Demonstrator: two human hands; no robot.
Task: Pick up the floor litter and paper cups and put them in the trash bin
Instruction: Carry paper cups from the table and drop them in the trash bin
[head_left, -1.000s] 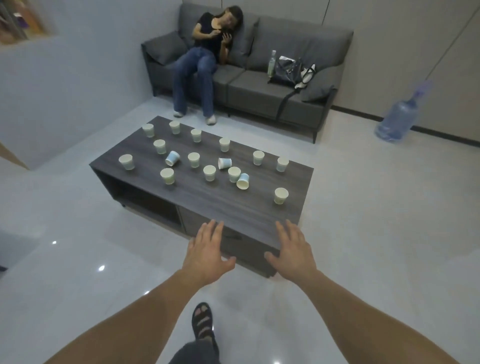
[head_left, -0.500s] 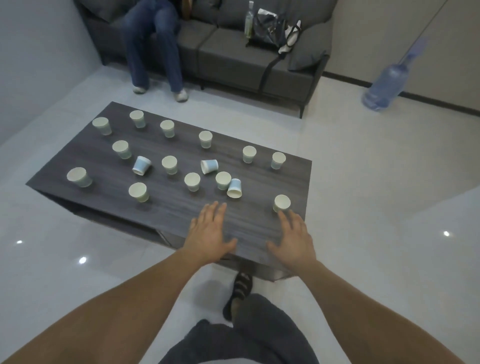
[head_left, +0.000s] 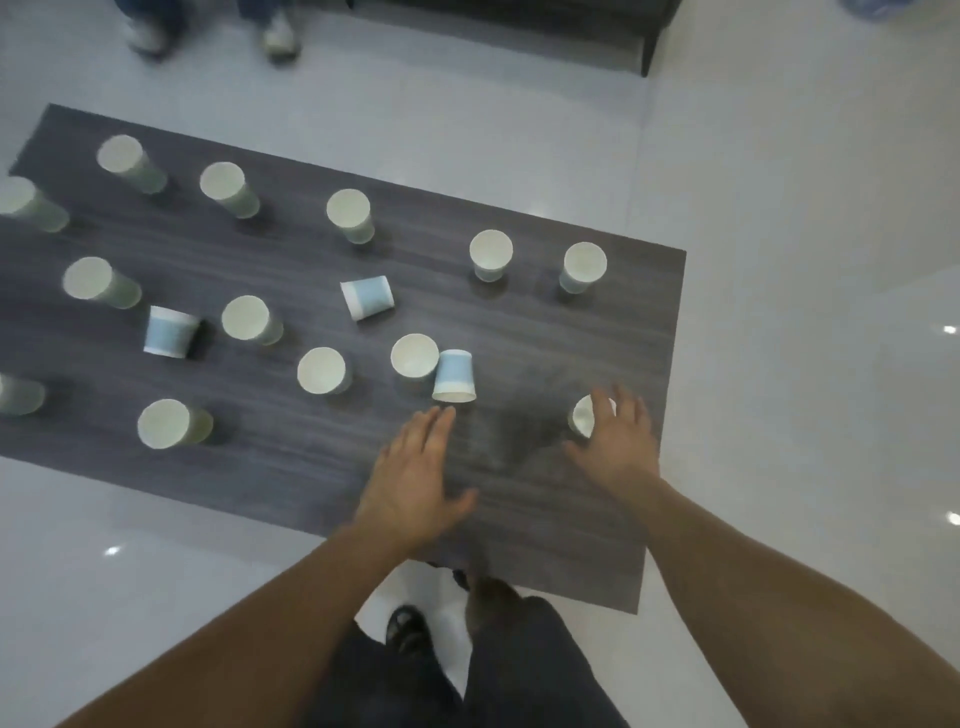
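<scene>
Both forearms are bare from the bottom edge of the view up to the wrists, with no sleeve, watch or band showing. The left hand (head_left: 415, 480) and right hand (head_left: 615, 441) wear no gloves or rings. Below them the legs are covered in dark grey trousers (head_left: 519, 670), and a black open-toed sandal (head_left: 408, 626) shows on one foot.

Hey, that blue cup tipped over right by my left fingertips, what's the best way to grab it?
Grip the tipped blue cup around its side wall, coming down from above with the left hand. It lies on its side, rim toward you, touching an upright cup on its left.
</scene>
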